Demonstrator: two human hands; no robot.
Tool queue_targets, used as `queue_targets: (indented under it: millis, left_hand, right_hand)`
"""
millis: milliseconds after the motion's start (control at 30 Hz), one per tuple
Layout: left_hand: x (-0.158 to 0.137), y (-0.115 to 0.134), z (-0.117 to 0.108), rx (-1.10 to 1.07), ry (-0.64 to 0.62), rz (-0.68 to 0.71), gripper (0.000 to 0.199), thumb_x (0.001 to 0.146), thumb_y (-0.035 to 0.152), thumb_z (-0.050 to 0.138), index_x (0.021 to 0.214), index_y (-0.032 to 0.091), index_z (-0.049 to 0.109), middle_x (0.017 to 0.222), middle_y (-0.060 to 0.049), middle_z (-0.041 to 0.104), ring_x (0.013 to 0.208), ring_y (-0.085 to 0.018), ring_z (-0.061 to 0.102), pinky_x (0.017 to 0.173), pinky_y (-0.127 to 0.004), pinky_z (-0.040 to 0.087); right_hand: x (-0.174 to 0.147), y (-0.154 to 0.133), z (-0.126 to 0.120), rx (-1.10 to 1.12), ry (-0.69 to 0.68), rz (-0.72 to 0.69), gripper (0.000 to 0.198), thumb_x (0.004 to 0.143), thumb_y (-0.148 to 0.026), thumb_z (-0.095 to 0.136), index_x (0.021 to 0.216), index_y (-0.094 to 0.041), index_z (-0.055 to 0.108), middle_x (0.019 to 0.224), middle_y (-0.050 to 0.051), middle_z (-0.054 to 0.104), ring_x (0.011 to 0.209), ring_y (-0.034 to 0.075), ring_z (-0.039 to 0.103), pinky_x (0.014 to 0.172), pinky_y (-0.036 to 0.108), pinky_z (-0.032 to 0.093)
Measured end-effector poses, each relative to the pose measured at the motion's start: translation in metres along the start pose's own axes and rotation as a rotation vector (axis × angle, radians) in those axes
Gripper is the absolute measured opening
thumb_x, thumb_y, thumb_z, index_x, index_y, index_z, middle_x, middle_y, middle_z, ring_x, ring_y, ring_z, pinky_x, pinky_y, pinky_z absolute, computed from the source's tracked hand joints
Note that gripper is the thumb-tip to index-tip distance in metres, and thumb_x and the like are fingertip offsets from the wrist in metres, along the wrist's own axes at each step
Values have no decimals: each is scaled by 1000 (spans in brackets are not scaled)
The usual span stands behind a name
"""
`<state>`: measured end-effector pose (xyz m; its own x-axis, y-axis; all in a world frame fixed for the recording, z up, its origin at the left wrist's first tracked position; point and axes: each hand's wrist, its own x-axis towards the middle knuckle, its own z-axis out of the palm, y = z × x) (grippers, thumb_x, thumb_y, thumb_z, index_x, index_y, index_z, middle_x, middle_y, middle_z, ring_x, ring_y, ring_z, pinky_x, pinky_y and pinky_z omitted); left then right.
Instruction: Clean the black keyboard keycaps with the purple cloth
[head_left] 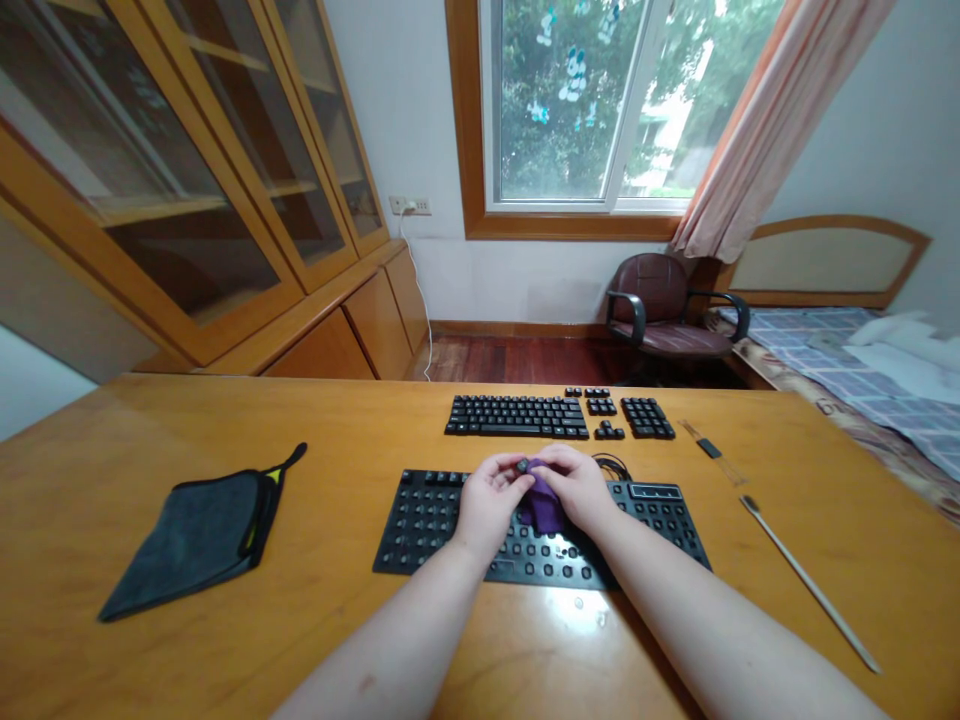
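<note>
Over the keyboard base (430, 530), my two hands meet close together. My left hand (487, 500) pinches a small dark keycap (523, 466) between thumb and fingers. A purple cloth (545, 512) is gripped in my right hand (583, 490), bunched against the keycap and hanging down over the base. Most of the base has its keycaps off, while a few along its top left edge look capped. Behind it, removed black keycaps (516, 416) lie in rows, laid out like a full keyboard.
A folded grey cloth (199, 530) with a loop lies at the left. On the right are a wire keycap puller (709, 448) and a long thin brush (810, 585). A coiled cable (613, 466) sits behind the base. Beyond the table (337, 620) stands an office chair (664, 310).
</note>
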<state>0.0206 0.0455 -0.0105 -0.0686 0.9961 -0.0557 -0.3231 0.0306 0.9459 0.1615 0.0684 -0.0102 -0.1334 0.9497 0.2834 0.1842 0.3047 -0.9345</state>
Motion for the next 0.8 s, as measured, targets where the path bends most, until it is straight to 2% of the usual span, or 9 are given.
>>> queue_targets:
  millis: [100,200,367,467,567,700,800]
  left_hand:
    - [0,-2,-1,8,-10,19,24,63,17,70,86,14,64,86,-7,70,83,-18,66,83,-33,51]
    - [1,-4,-3,56,-16,54,24,67,21,68,90,15,66,91,-7,69,87,-18,65,85,-33,49]
    - [2,-4,-4,110,-1,74,26,69,25,66,94,16,67,99,-8,67,93,-19,62,87,-33,48]
    - [2,-4,-4,46,13,41,29,69,24,66,97,17,62,90,-6,67,88,-17,63,83,-31,49]
    - [3,-5,-3,26,38,49,23,67,23,68,87,15,61,83,-4,65,83,-15,63,82,-29,48]
    - [2,-4,-2,0,16,21,27,63,21,71,86,15,59,84,-4,65,82,-16,64,80,-31,50]
    - [2,-3,-3,27,0,31,26,66,22,69,90,14,61,88,-6,67,85,-17,64,82,-32,50]
  right_hand:
    - [-1,0,0,61,-9,18,9,71,-25,65,77,-20,70,82,6,69,79,20,63,79,34,50]
    - [0,3,2,160,31,93,15,70,-27,65,83,-19,68,85,6,70,79,19,64,78,35,51]
    - [1,6,4,215,36,172,17,68,-28,67,81,-18,65,79,5,69,71,17,63,71,31,52]
    - [1,5,5,190,16,156,15,68,-27,66,80,-18,65,79,5,69,73,18,63,71,31,51]
    - [0,3,4,166,17,130,15,68,-28,66,80,-18,65,80,5,69,75,18,63,73,32,51]
    - [-1,2,4,161,8,113,15,68,-28,67,79,-18,65,80,5,69,75,19,63,73,32,51]
    - [0,5,4,191,5,110,15,68,-28,67,79,-18,65,79,5,69,74,18,63,72,32,51]
